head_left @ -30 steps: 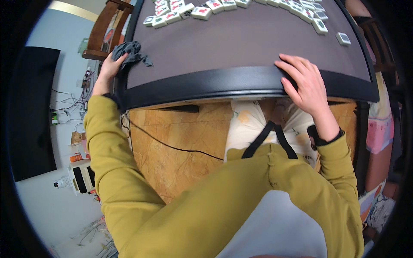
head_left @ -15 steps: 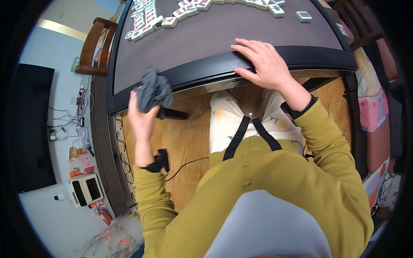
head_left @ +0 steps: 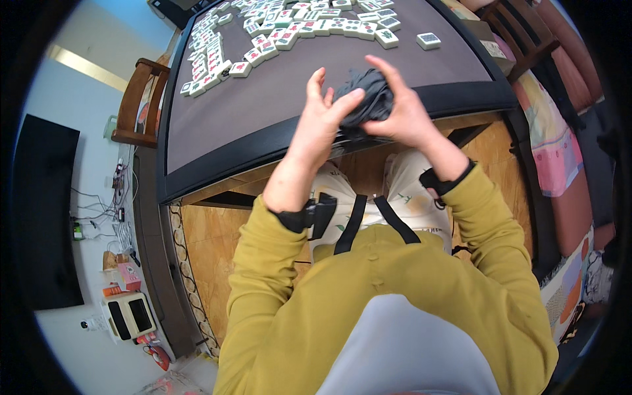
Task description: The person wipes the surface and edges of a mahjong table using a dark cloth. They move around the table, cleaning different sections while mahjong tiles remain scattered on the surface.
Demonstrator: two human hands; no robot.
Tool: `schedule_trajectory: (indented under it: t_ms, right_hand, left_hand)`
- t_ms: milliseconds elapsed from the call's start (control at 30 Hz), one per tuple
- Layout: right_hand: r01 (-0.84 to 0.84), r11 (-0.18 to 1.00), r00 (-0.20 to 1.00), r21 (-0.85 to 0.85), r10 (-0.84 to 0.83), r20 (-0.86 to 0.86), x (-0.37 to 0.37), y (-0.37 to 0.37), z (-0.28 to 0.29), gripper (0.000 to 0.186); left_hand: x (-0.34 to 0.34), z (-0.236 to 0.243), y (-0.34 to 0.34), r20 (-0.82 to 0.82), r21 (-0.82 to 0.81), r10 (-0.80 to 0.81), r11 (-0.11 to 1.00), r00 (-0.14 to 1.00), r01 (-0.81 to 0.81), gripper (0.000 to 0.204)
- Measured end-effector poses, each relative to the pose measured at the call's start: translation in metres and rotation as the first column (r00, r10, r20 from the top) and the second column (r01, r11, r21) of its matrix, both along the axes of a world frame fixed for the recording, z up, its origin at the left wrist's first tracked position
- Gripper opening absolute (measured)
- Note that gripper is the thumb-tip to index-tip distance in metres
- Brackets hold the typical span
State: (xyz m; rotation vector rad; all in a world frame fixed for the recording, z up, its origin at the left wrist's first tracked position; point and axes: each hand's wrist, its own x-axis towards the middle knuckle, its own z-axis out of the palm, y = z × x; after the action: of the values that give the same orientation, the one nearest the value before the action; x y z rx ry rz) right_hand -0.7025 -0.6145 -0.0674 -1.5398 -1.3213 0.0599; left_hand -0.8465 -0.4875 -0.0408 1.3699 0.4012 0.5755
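A crumpled dark grey cloth (head_left: 368,97) is bunched up between my two hands, above the near edge of the mahjong table (head_left: 263,146). My right hand (head_left: 407,113) holds it from the right, thumb below and index finger stretched up along its far side. From the left, my left hand (head_left: 320,122) comes against the cloth with its thumb laid over it. The left fingers are spread and point up, beside the cloth rather than around it. Part of the cloth is hidden behind the thumbs.
Many mahjong tiles (head_left: 306,29) lie in rows and heaps on the far and left parts of the tabletop. One lone tile (head_left: 428,41) sits off to the right. Wooden chairs (head_left: 141,105) flank the table; a dark cabinet (head_left: 155,243) runs along the left wall.
My left hand has carried the cloth from the table's left corner rightward to the middle. My right hand has left the table's edge and taken hold of it. The view has shifted, showing more tiles.
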Motion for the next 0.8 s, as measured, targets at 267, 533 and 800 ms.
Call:
schedule_trajectory:
  t_ms: [267, 533, 800]
  right_hand:
    - [0.362, 0.849, 0.897, -0.384, -0.205, 0.392, 0.1, -0.015, 0.029, 0.092]
    - [0.202, 0.78, 0.937, -0.592, 0.022, 0.348, 0.077, 0.053, 0.037, 0.086]
    - [0.102, 0.669, 0.869, -0.737, 0.301, 0.393, -0.071, 0.25, 0.037, 0.086]
  left_hand:
    - [-0.182, -0.013, 0.189, -0.08, 0.902, 0.765, 0.329, 0.64, -0.28, 0.047]
    - [-0.247, -0.064, 0.248, 0.156, 0.988, 0.892, -0.139, 0.425, -0.073, 0.043]
    - [-0.246, -0.052, 0.241, 0.106, 0.97, 0.912, -0.007, 0.396, -0.244, 0.045]
